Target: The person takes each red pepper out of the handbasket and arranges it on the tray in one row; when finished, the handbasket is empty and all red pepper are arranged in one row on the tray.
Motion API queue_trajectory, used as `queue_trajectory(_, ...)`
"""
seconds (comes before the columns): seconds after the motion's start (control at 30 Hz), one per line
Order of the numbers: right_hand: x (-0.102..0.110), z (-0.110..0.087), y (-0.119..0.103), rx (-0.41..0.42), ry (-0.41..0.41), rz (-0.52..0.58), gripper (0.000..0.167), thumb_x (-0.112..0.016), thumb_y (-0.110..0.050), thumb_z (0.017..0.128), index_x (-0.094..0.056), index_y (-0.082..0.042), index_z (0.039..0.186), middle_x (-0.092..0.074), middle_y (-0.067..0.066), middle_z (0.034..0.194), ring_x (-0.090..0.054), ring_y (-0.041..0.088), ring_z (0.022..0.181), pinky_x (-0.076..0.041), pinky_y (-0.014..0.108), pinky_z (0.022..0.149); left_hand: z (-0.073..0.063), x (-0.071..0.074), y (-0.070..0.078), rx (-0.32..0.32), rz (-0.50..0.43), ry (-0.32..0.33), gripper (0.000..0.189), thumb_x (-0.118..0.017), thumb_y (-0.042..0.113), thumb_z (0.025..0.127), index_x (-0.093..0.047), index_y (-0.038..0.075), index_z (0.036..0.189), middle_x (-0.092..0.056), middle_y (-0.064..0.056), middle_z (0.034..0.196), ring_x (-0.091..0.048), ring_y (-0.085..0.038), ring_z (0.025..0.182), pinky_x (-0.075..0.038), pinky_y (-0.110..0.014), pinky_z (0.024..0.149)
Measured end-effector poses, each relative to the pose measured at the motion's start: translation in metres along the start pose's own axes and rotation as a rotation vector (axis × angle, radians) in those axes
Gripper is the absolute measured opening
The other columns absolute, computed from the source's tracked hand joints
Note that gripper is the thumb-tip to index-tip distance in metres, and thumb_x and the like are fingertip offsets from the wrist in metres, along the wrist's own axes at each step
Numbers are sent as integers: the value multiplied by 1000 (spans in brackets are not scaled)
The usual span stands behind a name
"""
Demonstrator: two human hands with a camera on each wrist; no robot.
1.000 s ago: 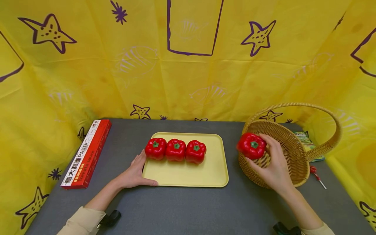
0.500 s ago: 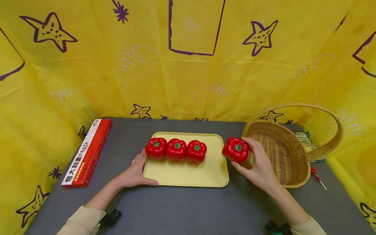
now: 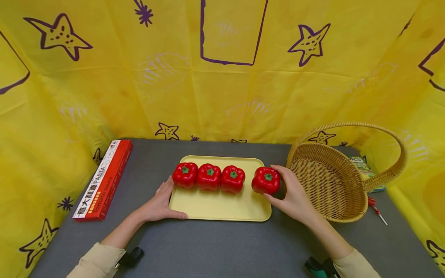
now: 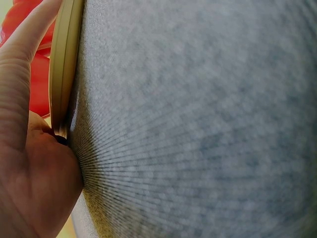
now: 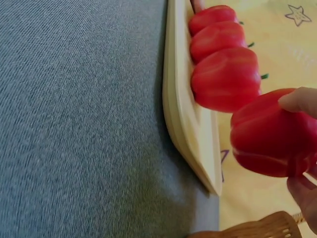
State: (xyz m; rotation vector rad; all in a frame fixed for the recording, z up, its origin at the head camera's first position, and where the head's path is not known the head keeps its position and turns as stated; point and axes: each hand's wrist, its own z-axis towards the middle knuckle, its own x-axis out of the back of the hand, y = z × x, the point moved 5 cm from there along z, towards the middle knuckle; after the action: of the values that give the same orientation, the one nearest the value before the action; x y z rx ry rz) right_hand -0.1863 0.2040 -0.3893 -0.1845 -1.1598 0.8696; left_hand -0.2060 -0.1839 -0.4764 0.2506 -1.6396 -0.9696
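Observation:
My right hand [image 3: 295, 199] holds a red bell pepper [image 3: 265, 180] with a green stem, thumb on the near side and fingers on the far side. In the right wrist view this pepper [image 5: 272, 134] appears raised by the right end of the pale yellow tray [image 3: 219, 208]. Three more red bell peppers [image 3: 208, 177] stand in a row on the tray, stems up. At the tray's left end rests my left hand [image 3: 158, 204], fingers along the side and thumb extended at the near edge. The left wrist view shows that thumb [image 4: 17, 94] against the tray's rim [image 4: 64, 64].
A wicker basket [image 3: 330, 185] with a tall handle stands to the right. Behind it lies a colourful packet [image 3: 363, 170], partly hidden, and beside it a red lollipop [image 3: 373, 204]. On the left lies a red and white pasta box [image 3: 104, 181]. A yellow patterned cloth [image 3: 222, 92] surrounds the grey table.
My right hand has carried the pepper leftward from in front of the basket to over the tray's right end. The left hand and the three peppers on the tray stay put.

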Motion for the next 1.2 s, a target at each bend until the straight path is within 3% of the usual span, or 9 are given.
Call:
queue_trajectory(0.27,-15,4,1,-24,-83,32,83,-88,-14,68,-44,-2,137,-51,11,128,-51,24,115,-48,48,94,0,0,2,13,-4,-5,127,-84,52,67,-6,9,157,-9,-20,160,1,-43,146,-1,-65,111)
queue_trajectory(1.2,-34,10,11,-64,-153,55,83,-85,-14,72,-39,-2,140,-48,16,132,-52,29,119,-45,49,98,0,0,0,13,-12,-13,127,-84,52,67,-5,8,157,-9,-20,160,2,-42,146,-1,-64,111)
